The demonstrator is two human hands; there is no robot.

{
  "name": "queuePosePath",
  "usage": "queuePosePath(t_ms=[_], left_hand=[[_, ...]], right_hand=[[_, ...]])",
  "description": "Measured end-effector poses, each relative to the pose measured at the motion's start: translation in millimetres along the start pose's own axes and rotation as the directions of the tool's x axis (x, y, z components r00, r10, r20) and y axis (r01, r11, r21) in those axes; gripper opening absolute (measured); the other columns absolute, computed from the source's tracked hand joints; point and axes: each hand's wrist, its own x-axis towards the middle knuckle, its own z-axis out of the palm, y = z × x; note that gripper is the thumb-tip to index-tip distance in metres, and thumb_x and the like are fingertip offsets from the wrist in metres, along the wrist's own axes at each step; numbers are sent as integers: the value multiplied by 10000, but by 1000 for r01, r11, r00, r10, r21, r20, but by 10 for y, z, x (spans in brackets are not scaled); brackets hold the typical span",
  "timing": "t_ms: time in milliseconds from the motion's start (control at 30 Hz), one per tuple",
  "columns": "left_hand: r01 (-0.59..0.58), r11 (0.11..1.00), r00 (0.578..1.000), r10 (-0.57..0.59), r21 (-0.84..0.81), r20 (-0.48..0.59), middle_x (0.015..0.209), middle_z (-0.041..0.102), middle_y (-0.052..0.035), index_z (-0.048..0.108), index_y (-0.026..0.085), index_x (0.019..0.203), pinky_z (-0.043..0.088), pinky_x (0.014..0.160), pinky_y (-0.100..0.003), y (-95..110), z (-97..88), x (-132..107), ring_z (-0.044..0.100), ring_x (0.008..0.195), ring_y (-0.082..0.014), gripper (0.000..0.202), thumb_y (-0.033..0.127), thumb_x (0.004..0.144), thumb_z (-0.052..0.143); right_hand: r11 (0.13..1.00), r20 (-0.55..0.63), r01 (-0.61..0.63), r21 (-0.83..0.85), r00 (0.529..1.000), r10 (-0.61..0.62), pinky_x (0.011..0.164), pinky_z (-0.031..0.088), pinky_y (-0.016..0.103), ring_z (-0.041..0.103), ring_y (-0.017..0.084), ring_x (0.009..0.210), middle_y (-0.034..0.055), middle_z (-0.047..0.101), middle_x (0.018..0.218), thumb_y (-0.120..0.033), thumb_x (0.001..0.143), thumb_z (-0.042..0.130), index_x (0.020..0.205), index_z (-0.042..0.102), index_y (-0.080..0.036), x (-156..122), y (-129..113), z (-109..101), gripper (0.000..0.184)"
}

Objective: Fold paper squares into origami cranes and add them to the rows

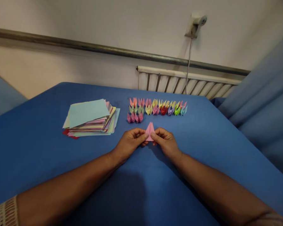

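Note:
Between my two hands is a folded piece of pink origami paper (150, 129), its narrow split points facing away from me and a crease down its middle. My left hand (133, 140) pinches its left lower corner between thumb and fingers. On the right lower edge, my right hand (166, 141) grips it the same way, thumb on top. Just beyond the hands stand rows of small folded paper cranes (163, 110) in pink, yellow, green, red, purple and blue. Two dark pink cranes (135, 118) form the nearest short row.
A loose stack of coloured paper sheets (89, 114) lies left of the cranes, light blue on top. All of this rests on a blue-covered table (202, 144). Behind it are a wall rail (108, 49), a radiator (179, 75) and a socket with a cord (194, 26). A blue curtain (264, 84) hangs at right.

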Motion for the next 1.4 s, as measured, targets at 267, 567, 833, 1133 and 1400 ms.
queuePosePath(t_ms=[267, 567, 833, 1133, 1400], left_hand=[[-23, 999, 999, 22, -22, -46, 619, 595, 36, 558, 160, 928, 452, 585, -238, -38, -9, 16, 560, 559, -101, 275, 310, 735, 685], [-188, 965, 977, 203, 183, -63, 772, 620, 22, 621, 173, 820, 458, 724, -249, -131, -17, 18, 577, 730, -108, 133, 252, 734, 682], [7, 996, 999, -11, -92, -42, 699, 642, 5, 651, 149, 739, 450, 677, -244, -78, -44, 46, 578, 657, -107, 187, 301, 689, 746], [162, 938, 984, -130, -305, 122, 752, 659, -13, 651, 137, 769, 458, 785, -262, -32, -131, 75, 617, 745, -117, 221, 286, 672, 783], [51, 994, 999, -53, -100, -12, 672, 625, 21, 556, 150, 727, 427, 618, -227, -28, -16, 37, 573, 625, -98, 340, 332, 604, 816]], right_hand=[[999, -11, -8, -41, 1000, 8, 530, 363, 238, 461, 95, 489, -36, 532, 517, -483, 790, 622, 633, 565, -183, 2, -25, 3, 343], [976, -140, 38, -216, 988, -69, 511, 334, 226, 433, 90, 489, -49, 497, 510, -419, 818, 592, 614, 538, -181, 14, 14, 14, 318], [955, 2, 138, -262, 990, -143, 596, 417, 240, 532, 111, 602, -13, 590, 645, -396, 893, 501, 772, 619, -177, -53, -26, 16, 276], [999, -22, 31, -31, 999, -32, 558, 449, 239, 559, 107, 589, -9, 629, 682, -437, 752, 674, 789, 634, -188, 0, -50, 65, 255], [1000, -31, 18, -19, 999, -18, 569, 464, 242, 557, 101, 578, -22, 628, 651, -428, 716, 703, 769, 644, -191, -2, 8, 77, 250]])
